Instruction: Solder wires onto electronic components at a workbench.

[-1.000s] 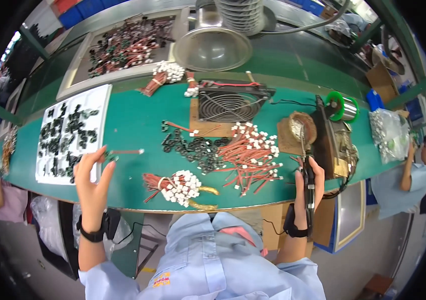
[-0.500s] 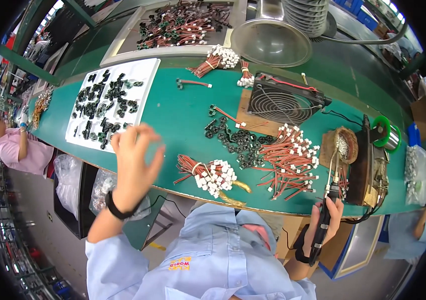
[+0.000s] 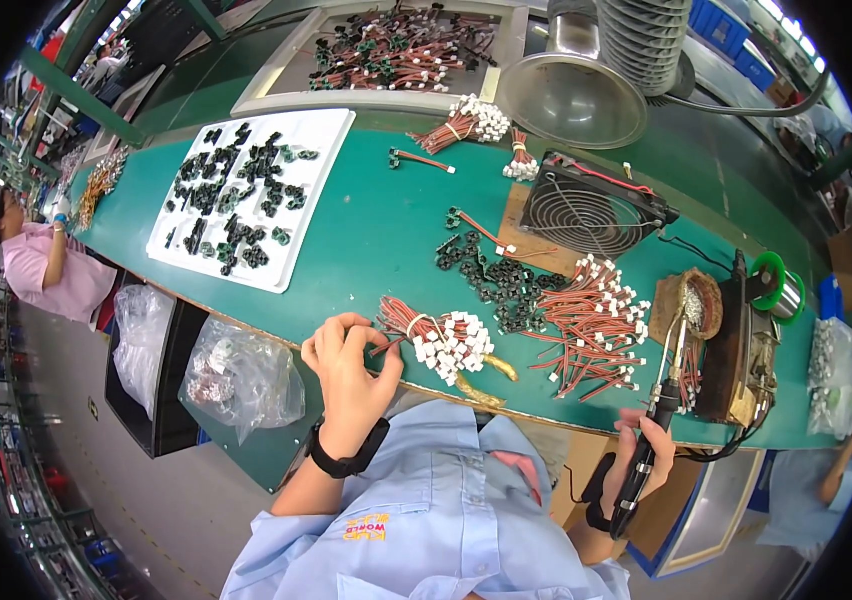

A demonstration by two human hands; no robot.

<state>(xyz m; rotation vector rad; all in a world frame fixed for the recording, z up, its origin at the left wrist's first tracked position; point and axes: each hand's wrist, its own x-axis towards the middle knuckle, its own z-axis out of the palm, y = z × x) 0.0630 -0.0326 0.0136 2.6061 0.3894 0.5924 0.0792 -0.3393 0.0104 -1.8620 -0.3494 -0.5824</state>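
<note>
My left hand (image 3: 346, 380) is at the near edge of the green table (image 3: 366, 250), thumb and fingers bent and only partly spread, right by the red wire ends on the left of the tied bundle (image 3: 451, 345); whether I have hold of one, I cannot tell. The bundle lies flat, white plugs toward the right. My right hand (image 3: 660, 450) is wrapped around the iron (image 3: 646, 442), its tip pointing to the far side, near the round pot (image 3: 710, 300) (the solder spool (image 3: 791, 297) stands farther right). Beyond the bundle lie the black parts (image 3: 496, 285), with loose wires (image 3: 596, 310) to their right and the fan (image 3: 586, 212) behind. The white tray (image 3: 316, 205) sits to the far left.
</note>
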